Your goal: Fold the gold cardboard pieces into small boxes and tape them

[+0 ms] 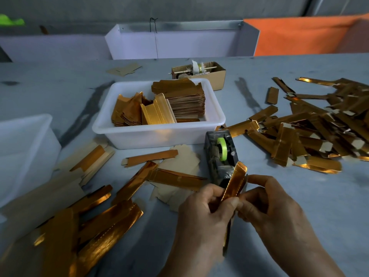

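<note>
Both hands — left [207,204], right [267,202] — pinch the gold strip [233,184]; dispenser [220,154] sits just above (strip's long axis points there).

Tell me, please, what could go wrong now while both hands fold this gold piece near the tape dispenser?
1. The left hand and right hand pinch only the middle of the long gold piece; its free ends may twist, so the fold could go crooked.
2. The tape dispenser sits right behind the piece; reaching for tape might loosen one grip and let the fold spring open.
</note>
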